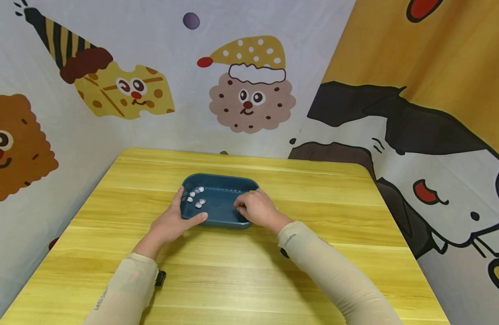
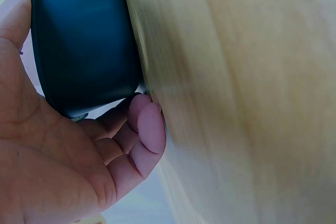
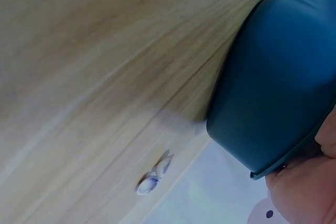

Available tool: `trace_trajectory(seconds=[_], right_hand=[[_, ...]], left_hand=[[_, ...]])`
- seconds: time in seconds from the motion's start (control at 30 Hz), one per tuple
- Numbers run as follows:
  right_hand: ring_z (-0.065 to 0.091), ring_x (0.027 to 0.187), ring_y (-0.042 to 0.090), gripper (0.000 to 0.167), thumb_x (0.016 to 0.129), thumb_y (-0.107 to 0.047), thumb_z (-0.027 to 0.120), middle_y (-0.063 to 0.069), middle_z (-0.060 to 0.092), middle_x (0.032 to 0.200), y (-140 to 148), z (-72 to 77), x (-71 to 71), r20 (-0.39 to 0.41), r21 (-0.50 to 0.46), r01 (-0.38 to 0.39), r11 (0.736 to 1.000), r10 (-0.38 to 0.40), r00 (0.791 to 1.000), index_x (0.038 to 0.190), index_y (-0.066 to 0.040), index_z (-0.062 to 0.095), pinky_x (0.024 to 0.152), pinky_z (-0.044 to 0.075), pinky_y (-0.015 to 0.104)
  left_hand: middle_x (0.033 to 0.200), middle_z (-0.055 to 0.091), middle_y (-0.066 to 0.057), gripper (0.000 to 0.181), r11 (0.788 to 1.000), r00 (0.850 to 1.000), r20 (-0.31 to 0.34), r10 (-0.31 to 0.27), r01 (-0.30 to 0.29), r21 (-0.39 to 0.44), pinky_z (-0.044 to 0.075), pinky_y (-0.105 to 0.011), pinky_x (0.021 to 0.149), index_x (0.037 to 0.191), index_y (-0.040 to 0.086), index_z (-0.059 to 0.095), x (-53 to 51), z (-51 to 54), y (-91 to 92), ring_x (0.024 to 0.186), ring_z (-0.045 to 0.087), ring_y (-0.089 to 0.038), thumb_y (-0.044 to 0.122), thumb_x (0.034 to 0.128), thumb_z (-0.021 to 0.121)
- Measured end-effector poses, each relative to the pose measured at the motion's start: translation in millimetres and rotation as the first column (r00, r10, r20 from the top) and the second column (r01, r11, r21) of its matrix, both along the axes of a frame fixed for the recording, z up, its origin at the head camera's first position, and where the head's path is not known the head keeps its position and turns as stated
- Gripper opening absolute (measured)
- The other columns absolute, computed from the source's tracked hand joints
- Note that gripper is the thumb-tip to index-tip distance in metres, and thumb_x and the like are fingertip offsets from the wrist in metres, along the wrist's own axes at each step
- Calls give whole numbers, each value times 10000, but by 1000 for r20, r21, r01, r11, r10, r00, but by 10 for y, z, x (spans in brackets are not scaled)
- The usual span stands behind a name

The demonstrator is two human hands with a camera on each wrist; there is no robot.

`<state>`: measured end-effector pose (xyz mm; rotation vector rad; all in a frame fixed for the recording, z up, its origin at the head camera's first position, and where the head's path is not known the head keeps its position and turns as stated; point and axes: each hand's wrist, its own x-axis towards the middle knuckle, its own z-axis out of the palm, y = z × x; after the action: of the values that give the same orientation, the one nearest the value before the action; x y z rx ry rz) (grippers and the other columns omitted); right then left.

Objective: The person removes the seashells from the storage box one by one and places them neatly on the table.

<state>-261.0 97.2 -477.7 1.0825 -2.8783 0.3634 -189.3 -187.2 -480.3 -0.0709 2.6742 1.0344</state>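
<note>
Over the tabletop (image 1: 229, 275), my pale sleeves (image 1: 125, 289) lead out to my hands. My left hand (image 1: 168, 224) holds the near left corner of the blue tray (image 1: 222, 224), thumb along the front rim, fingers curled against the end wall. My right hand (image 1: 259, 208) hangs over the tray's right end, fingers bunched; I can't tell whether they pinch anything. Small white shells (image 1: 192, 194) lie in the tray's left end, and two loose shells (image 3: 148, 185) sit on the tabletop, outside it. I judge I'm handling shells one by one; the next move calls for a steady tray and light fingertips.
</note>
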Motion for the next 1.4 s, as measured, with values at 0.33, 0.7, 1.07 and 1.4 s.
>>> trace_trajectory(seconds=[0.33, 0.7, 1.07, 1.4], right_hand=[[772, 1014, 179, 144, 1033, -206, 734, -48, 833, 1086, 3, 4, -6, 18, 3, -9, 1000, 9, 1000, 1131, -200, 838, 1050, 533, 458], [770, 1020, 181, 155, 1031, -200, 734, -44, 832, 1102, -5, 33, -14, 65, 15, -20, 1000, 19, 998, 1149, -190, 833, 1019, 521, 461], [771, 1022, 172, 160, 1030, -188, 731, -56, 830, 1111, -16, 97, -36, 120, 82, -51, 995, 41, 992, 1147, -215, 836, 1075, 517, 453], [766, 1025, 146, 176, 1010, -182, 744, -65, 829, 1125, -80, 146, -68, 131, 192, -76, 978, 51, 990, 1148, -233, 841, 1003, 541, 418]], left_hand=[[1762, 149, -307, 1286, 1000, 1000, -2, -5, 5, -3, 481, -668, 1060, 1706, 263, -210, -1, -15, -3, 1537, 361, -576, 810, 906, 636], [1760, 164, -307, 1281, 1000, 1000, 0, -4, 4, 5, 514, -627, 996, 1704, 279, -212, -2, -16, -7, 1510, 407, -573, 806, 906, 641], [1759, 168, -306, 1295, 1000, 1000, -8, -4, 4, 9, 489, -664, 1039, 1707, 274, -204, -7, -25, -8, 1520, 392, -574, 831, 891, 633], [1761, 160, -306, 1293, 1000, 1000, -3, -1, 1, 1, 474, -673, 1063, 1708, 268, -203, -10, -16, -13, 1525, 383, -574, 829, 894, 631]])
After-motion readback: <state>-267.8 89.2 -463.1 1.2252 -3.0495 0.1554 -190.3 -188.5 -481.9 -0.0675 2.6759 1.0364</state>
